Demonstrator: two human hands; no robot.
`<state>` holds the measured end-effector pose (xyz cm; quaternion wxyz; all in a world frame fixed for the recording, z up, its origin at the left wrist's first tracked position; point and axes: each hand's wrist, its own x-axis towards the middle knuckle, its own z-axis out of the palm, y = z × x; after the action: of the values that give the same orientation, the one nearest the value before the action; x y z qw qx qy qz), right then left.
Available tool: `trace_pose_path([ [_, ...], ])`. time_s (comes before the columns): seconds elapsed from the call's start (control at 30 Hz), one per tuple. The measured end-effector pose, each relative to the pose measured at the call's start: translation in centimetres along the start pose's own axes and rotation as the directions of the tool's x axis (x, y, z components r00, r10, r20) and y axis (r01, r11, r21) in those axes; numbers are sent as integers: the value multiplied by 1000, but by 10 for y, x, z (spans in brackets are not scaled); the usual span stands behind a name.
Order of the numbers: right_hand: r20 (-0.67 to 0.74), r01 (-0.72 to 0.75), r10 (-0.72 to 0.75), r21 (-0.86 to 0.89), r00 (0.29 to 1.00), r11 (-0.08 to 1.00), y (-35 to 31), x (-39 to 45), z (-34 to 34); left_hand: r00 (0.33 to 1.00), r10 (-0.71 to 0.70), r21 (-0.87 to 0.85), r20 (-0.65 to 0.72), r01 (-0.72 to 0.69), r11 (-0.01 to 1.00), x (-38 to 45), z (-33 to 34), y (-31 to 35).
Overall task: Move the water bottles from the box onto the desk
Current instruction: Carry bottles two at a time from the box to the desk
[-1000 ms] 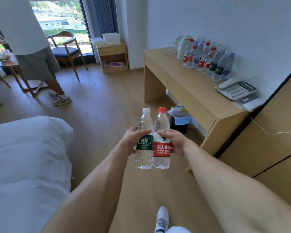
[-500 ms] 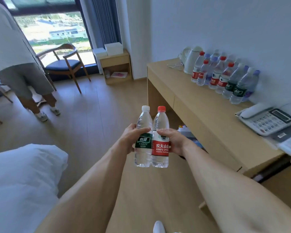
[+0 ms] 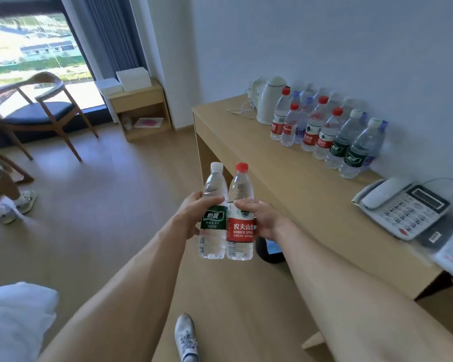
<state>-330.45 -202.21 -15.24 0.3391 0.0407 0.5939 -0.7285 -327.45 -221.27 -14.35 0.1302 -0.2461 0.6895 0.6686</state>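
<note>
Now, with the left hand (image 3: 194, 218) gripping the green-label bottle (image 3: 213, 215) and the right hand (image 3: 262, 218) the red-label bottle (image 3: 239, 218), both upright and apparently touching short of the desk (image 3: 298, 184), set them down beside the bottle row (image 3: 324, 131).

both arms outstretched; left hand (image 3: 191, 215), right hand (image 3: 264, 220), fingers curled

bare forearms, no sleeves; white laced sneaker (image 3: 186, 335) below.

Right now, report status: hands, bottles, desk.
Left hand holds green-label clear bottle. Right hand holds red-label clear bottle. Wooden desk ahead, front strip bare.
</note>
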Motion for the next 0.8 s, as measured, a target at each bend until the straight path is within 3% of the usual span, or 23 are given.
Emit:
trace_pose_path([
  [0.37,-280,80,-66,39,958,996,-66,94,-39,955,50,60,292,-70,996,151,23,87],
  [0.8,-616,251,-131,112,777,962,-129,144,-99,769,81,150,634,-226,963,263,91,181],
])
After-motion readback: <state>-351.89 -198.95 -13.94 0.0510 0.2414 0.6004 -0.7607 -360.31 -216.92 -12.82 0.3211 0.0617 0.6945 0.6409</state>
